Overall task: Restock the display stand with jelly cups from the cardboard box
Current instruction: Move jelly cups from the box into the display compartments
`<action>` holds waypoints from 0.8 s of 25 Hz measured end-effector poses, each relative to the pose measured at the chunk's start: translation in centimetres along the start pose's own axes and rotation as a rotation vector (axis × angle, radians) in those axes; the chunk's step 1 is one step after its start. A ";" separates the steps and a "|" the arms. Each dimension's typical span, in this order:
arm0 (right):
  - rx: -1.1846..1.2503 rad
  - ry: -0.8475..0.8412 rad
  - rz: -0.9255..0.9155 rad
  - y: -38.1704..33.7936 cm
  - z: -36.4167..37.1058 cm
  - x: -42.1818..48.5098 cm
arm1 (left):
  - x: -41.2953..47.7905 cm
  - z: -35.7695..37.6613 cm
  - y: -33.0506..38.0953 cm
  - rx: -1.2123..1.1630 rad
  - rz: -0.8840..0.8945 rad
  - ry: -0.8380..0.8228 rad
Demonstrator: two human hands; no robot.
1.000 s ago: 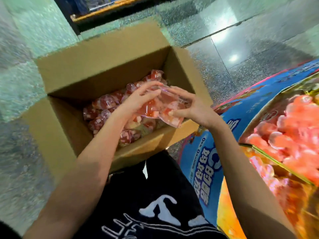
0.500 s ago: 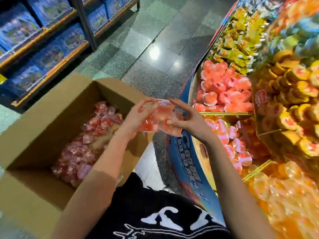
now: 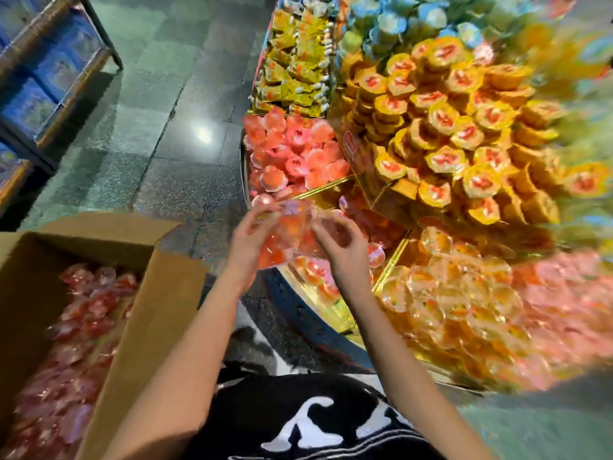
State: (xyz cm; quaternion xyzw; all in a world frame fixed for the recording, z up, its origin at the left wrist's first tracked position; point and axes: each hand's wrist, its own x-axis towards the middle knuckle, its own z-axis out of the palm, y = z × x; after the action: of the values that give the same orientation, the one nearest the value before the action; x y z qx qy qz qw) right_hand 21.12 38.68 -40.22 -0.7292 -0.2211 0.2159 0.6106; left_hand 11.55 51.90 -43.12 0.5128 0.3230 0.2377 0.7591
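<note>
A bunch of clear jelly cups with red and orange filling is held between my two hands above the near compartment of the display stand. My left hand grips the bunch from the left and my right hand grips it from the right. The open cardboard box stands at the lower left, with several red jelly cups inside. The near compartment holds a few red-orange cups, partly hidden by my hands.
The stand's other compartments hold pink cups, yellow wrapped sweets, yellow-lidded cups and clear orange cups. A shelf rack with blue packages stands at the far left across the tiled floor.
Both hands carried the bunch of cups out of the box and rightward to the stand. The view swung from the box toward the stand.
</note>
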 end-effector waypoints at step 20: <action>-0.042 0.361 0.421 6.0 -6.9 4.3 | 14.4 6.9 -2.9 0.317 -0.032 -0.334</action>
State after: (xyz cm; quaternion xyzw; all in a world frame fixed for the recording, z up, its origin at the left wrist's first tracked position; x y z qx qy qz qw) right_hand 29.01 34.77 -45.27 -0.7981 0.0431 0.1999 0.5668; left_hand 26.44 56.53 -47.50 0.6528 0.2341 0.0838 0.7156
